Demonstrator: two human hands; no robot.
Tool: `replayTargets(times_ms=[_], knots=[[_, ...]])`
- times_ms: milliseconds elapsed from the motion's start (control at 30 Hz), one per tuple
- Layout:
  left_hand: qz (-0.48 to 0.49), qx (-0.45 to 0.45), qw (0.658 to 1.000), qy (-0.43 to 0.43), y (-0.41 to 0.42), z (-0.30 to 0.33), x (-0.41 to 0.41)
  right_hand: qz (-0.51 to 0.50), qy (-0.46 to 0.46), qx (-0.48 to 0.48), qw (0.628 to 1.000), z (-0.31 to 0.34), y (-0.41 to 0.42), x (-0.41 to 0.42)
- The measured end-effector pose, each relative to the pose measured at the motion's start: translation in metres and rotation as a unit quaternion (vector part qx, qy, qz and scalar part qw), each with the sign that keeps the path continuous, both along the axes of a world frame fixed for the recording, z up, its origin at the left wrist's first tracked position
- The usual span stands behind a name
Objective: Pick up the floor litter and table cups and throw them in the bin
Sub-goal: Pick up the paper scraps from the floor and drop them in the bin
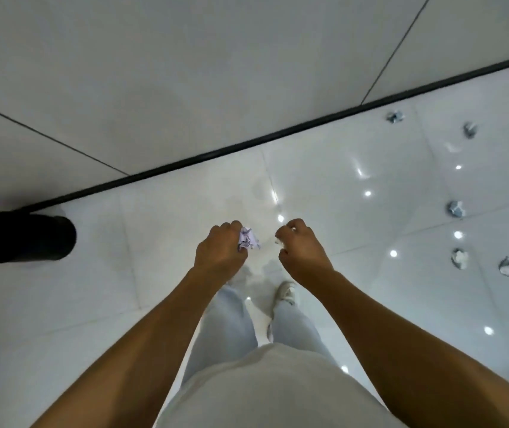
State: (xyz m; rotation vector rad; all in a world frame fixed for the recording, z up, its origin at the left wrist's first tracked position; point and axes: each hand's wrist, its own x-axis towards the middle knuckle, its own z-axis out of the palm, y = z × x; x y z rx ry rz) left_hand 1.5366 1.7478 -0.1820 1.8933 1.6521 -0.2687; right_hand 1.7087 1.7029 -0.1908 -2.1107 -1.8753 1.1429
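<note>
crumpled paper [248,238] pinched in curled fingers of left hand [220,248] | right hand [301,250] curled round a small white scrap, barely visible | bin [27,237] lies well off to the left of both hands, nearer the left; upright against the wall | judged next: carry leftward; five wads [456,209] wait on the floor to the right

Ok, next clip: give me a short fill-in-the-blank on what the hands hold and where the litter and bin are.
1. The left hand grips a crumpled ____.
2. The bin is black and stands on the person's ____ side, against the wall.
3. ____ paper balls lie on the floor, among them the nearest ball and the farthest ball.
4. The right hand has its fingers ____.

Missing words: paper; left; five; curled
</note>
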Motion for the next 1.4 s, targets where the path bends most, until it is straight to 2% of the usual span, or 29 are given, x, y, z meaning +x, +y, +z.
replayTargets(times_ms=[233,567,800,1133,1267,1400], knots=[[0.133,0.021,0.991,0.018,-0.042,0.041,-0.159,0.174,0.023,0.019,0.984,0.047,0.029,-0.156],[0.27,0.046,0.961,0.035,-0.098,0.058,-0.422,0.331,0.05,0.034,0.942,0.066,0.043,-0.447],[0.366,0.038,0.929,0.043,-0.124,0.054,-0.549,0.422,0.037,0.03,0.905,0.063,0.046,-0.583],[0.451,0.046,0.891,0.036,-0.064,0.031,-0.689,0.508,0.025,0.009,0.861,0.043,0.129,-0.743],[0.479,0.041,0.877,-0.009,-0.023,0.027,-0.759,0.521,0.008,0.01,0.854,0.027,0.172,-0.812],[0.51,0.049,0.858,-0.015,0.007,0.021,-0.817,0.504,-0.006,-0.006,0.864,0.013,0.207,-0.869]])
